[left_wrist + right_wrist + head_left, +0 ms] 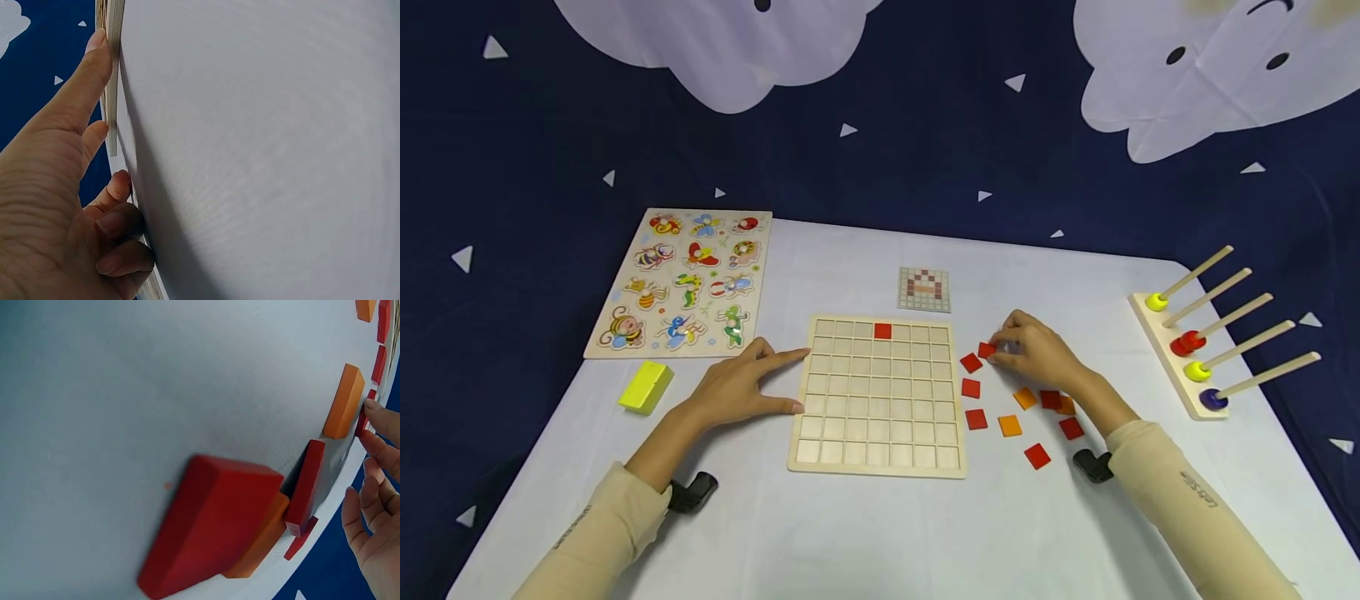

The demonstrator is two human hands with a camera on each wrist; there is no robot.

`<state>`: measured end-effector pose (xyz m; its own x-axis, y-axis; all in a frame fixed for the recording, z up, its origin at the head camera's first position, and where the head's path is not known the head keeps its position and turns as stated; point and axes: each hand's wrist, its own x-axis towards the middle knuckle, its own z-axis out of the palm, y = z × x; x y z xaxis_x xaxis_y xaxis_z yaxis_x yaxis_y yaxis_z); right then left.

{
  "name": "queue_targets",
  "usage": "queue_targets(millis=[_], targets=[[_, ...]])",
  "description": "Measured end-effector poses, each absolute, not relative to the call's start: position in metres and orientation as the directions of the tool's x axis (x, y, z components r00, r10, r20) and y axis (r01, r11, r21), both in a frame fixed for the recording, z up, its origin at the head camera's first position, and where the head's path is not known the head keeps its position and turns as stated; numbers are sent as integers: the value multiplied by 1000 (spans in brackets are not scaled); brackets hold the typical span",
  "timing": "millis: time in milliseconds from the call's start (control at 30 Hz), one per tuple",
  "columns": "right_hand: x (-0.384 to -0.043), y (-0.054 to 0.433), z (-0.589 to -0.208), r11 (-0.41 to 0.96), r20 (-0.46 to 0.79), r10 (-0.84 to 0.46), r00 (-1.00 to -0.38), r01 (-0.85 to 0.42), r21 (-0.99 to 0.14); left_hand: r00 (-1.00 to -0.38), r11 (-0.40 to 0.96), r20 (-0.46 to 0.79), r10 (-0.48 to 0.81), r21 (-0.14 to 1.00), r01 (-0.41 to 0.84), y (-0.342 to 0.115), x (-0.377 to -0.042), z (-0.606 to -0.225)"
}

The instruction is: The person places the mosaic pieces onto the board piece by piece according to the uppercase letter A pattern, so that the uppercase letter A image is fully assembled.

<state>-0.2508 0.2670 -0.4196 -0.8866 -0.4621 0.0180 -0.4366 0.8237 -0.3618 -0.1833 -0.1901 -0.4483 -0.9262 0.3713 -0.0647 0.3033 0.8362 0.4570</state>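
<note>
A pale wooden grid board [880,396] lies flat, with one red tile [883,332] in its top row. My left hand [737,387] rests at the board's left side, thumb and index finger stretched against its edge; in the left wrist view the thumb [94,69] lies along that edge and the other fingers bend toward the white surface. Right of the board, my right hand [1041,354] pinches a red tile [987,351] between thumb and fingertips. That tile [364,415] shows at the fingertips in the right wrist view. Loose red tiles [976,419] and orange tiles [1010,426] lie around it.
A small pattern card [924,289] lies behind the board. At the left are an insect peg puzzle [688,283] and a yellow block [646,387]. A wooden stand with slanted rods and coloured rings [1176,354] stands at the right.
</note>
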Motion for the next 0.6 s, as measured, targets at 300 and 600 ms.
queue_targets(millis=[300, 600], targets=[[-249, 269, -417, 838, 2, -420, -908, -389, -383, -926, 828, -50, 375, 466, 310, -189, -182, -447], [-254, 258, -409, 807, 67, -441, -895, -428, -407, -925, 825, -31, 379, 465, 323, -190, -181, -446]])
